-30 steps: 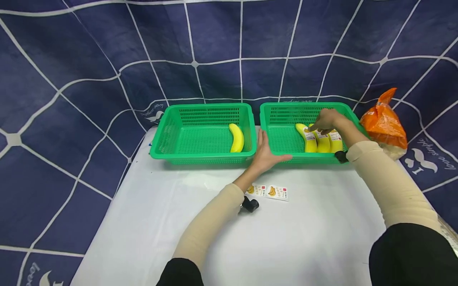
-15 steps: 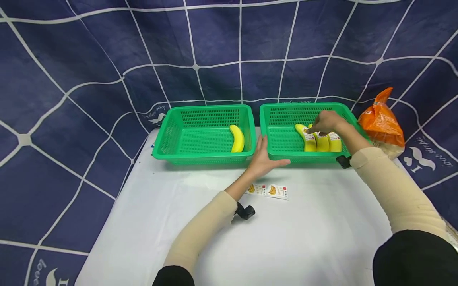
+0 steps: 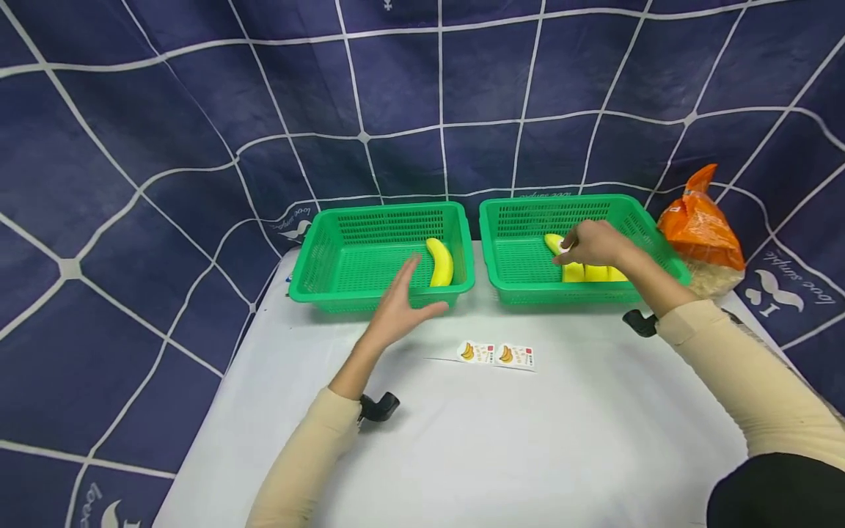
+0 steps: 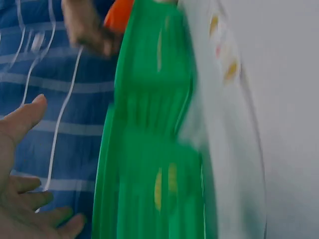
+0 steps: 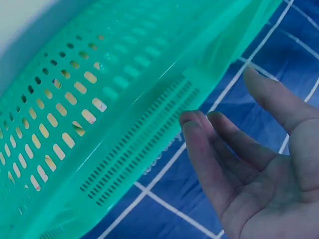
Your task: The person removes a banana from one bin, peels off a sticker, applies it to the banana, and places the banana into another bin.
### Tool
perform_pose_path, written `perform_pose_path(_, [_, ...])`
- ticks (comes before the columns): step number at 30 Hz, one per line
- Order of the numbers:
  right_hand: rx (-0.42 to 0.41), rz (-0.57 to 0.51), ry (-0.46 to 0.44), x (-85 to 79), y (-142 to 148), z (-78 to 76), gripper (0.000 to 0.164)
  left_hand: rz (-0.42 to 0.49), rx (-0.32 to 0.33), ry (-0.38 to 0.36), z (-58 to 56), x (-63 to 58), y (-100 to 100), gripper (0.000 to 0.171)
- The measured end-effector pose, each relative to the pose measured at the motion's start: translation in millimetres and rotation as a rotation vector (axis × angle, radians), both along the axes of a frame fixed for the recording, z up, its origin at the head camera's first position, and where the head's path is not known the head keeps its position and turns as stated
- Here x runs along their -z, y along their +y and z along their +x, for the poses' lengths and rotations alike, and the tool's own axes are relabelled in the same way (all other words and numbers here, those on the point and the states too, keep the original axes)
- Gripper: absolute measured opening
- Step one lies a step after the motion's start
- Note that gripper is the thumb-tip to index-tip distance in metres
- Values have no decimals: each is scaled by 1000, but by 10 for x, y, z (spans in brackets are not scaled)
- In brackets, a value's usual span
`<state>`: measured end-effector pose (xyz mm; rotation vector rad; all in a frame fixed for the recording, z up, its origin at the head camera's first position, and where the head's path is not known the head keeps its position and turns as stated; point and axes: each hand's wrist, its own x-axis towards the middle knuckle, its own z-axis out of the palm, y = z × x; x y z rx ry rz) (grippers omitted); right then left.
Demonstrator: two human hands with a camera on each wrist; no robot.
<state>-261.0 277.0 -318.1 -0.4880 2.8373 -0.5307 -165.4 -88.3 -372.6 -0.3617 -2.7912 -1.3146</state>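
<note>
My left hand (image 3: 396, 314), thumb and fingers spread, is in front of the left green basket (image 3: 383, 295) and overlaps its front rim in the head view. That basket has one yellow banana (image 3: 440, 262) at its right end. Over the right green basket (image 3: 561, 295) is my right hand (image 3: 599, 243), covering part of the three bananas (image 3: 573, 273) there. In the right wrist view the fingers of this hand (image 5: 264, 174) are loosely bent, the thumb apart, with nothing between them. A pale label shows beside its fingertips on the leftmost banana.
Two banana-picture stickers (image 3: 495, 355) lie on the white table (image 3: 515, 440) in front of the baskets. An orange-topped bag (image 3: 703, 227) stands right of the right basket. A dark blue cloth with white lines (image 3: 396, 95) hangs behind.
My left hand has left the gap between the baskets and moved left and toward me. The right hand stays over the right basket, lowered slightly, and now hides most of the banana labels.
</note>
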Motion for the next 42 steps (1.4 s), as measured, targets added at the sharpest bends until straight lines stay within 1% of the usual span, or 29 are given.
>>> perform_pose_path(2, [-2,-3,15,-22,8,61,57,-19,-76,24,-25,-23,-226,99])
perform_pose_path(5, [-6,-2,34,-70,3,121,57,-49,-142,66,-74,-30,-552,100])
perform_pose_path(7, [-4,0,44,-97,-20,148,55,-85,-163,86,-103,-25,-756,101])
perform_pose_path(10, [-7,1,57,-124,-68,194,53,-158,-177,116,-142,-19,-1036,102])
perform_pose_path(12, [-11,-4,59,-131,-118,232,51,-199,-195,123,-168,-16,-1217,102])
perform_pose_path(15, [-34,-7,54,-150,-200,304,50,-241,-245,97,-186,-16,-1471,102])
perform_pose_path(17, [-44,-2,55,-161,-254,351,50,-253,-283,61,-190,-6,-1619,102])
perform_pose_path(19, [-57,1,58,-175,-299,390,49,-248,-304,20,-193,19,-1744,104])
perform_pose_path(21, [-69,1,60,-192,-337,421,48,-215,-311,-27,-203,59,-1827,104])
perform_pose_path(23, [-85,-9,63,-208,-366,441,47,-159,-305,-67,-230,121,-1882,105])
perform_pose_path(25, [-107,-18,61,-224,-392,449,46,-96,-299,-87,-268,190,-1902,105])
perform_pose_path(28, [-130,-19,55,-252,-433,449,47,-23,-299,-75,-327,281,-1909,106])
perform_pose_path(30, [-130,-17,47,-275,-470,445,48,-3,-296,-56,-357,317,-1913,107])
perform_pose_path(33, [-119,-30,30,-317,-554,435,50,14,-276,-55,-380,333,-1940,107])
perform_pose_path(36, [-131,-55,14,-346,-657,415,53,25,-251,-73,-386,329,-1984,106])
perform_pose_path(42, [-123,-108,-54,-322,-787,357,58,62,-212,-96,-388,329,-2055,109])
